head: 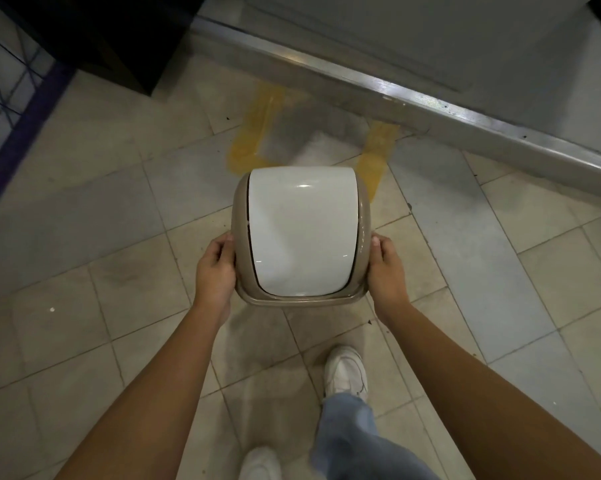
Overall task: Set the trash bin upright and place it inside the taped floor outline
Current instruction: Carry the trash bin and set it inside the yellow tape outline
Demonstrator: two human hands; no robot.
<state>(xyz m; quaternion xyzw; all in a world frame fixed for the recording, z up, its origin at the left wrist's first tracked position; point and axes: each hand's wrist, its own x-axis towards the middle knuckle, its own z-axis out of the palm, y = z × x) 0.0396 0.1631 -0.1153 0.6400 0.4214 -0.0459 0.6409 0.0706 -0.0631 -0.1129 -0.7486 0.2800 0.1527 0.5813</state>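
The trash bin (301, 233) is upright, seen from above: a beige rim around a white swing lid. My left hand (216, 271) grips its left side and my right hand (385, 268) grips its right side. The bin is held over the tiled floor, just in front of the yellow taped outline (254, 133), whose left strip and right strip (375, 157) run back toward a metal threshold. The bin's far edge covers the near part of the outline. The bin's body and base are hidden below the lid.
A metal threshold (413, 95) and a grey door or wall lie behind the outline. A dark cabinet (119, 39) stands at the back left, with a blue wire rack (12, 98) at far left. My white shoes (346, 372) and jeans are below the bin.
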